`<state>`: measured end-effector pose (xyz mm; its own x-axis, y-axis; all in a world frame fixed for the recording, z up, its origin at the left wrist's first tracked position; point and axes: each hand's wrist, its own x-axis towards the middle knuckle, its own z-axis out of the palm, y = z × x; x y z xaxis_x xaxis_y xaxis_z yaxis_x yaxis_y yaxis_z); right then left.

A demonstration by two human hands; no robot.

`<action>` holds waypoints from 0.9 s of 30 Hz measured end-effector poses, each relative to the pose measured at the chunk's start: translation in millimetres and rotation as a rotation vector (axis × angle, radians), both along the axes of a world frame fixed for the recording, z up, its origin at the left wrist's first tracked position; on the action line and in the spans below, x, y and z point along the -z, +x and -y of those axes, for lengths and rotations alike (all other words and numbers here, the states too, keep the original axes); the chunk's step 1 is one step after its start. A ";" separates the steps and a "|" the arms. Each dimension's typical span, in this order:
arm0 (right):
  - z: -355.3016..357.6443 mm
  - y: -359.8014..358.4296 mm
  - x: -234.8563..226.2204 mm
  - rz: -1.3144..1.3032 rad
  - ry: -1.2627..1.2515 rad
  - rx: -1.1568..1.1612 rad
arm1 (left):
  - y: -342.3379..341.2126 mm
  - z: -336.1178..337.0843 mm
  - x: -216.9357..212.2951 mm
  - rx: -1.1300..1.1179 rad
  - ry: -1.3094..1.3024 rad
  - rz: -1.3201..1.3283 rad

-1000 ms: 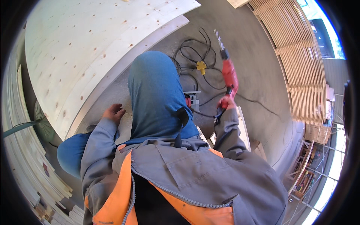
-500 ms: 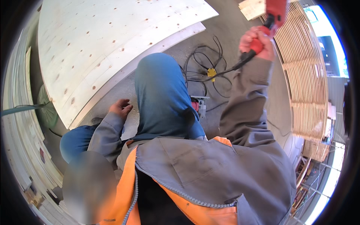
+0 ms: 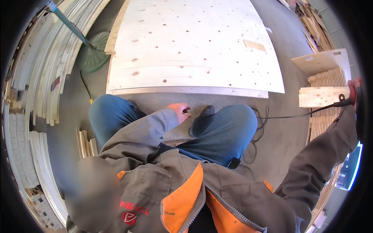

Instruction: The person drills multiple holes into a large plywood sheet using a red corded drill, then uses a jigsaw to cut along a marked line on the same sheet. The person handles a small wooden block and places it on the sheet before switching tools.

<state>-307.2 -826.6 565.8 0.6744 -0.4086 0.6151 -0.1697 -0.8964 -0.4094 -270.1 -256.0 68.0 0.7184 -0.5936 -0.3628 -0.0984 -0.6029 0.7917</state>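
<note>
My left hand hangs above the floor between my knees, its fingers loosely bent and apart with nothing in them. Just beyond it lies the front edge of a pale plywood sheet with dark knots and a thin drawn rectangle. At the far right rim my right hand is closed round the handle of a red corded power tool. The tool's body is lost in the dark edge of the picture; its black cord leaves the hand and runs left to the floor by my right knee.
Long boards are stacked along the left. A green pole rises from a round green base beside the plywood. Slatted wood stacks stand at the right, with a short board on them. Small wood offcuts stand near my left knee.
My view has swung, so the plywood now lies straight ahead. My right arm has stretched out to the far right with the red power tool. The tool on the floor has left view.
</note>
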 end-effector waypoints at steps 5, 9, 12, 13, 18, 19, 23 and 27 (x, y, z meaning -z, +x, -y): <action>-189.1 27.1 90.6 -0.008 -0.232 -0.267 | -3.3 -11.1 -19.4 -0.134 -0.277 -0.042; -247.7 50.5 168.3 -0.243 -0.151 -0.431 | 13.3 -42.0 -62.5 -0.244 -0.368 -0.040; -290.7 58.9 180.3 -0.274 -0.161 -0.456 | 46.3 -73.9 -75.1 -0.404 -0.561 0.104; -296.1 60.4 181.5 -0.298 -0.179 -0.458 | 56.6 -78.1 -93.9 -0.432 -0.533 0.195; -320.1 75.7 181.0 -0.289 -0.191 -0.542 | 103.6 -74.0 -129.9 -0.272 -0.494 0.408; -330.3 83.3 178.1 -0.292 -0.201 -0.558 | 118.3 -72.3 -128.0 -0.234 -0.512 0.415; -357.4 114.4 166.9 -0.328 -0.236 -0.629 | 170.1 -60.6 -126.8 -0.190 -0.610 0.431; -366.3 145.6 167.3 -0.347 -0.335 -0.673 | 194.2 -47.3 -118.5 -0.227 -0.939 0.155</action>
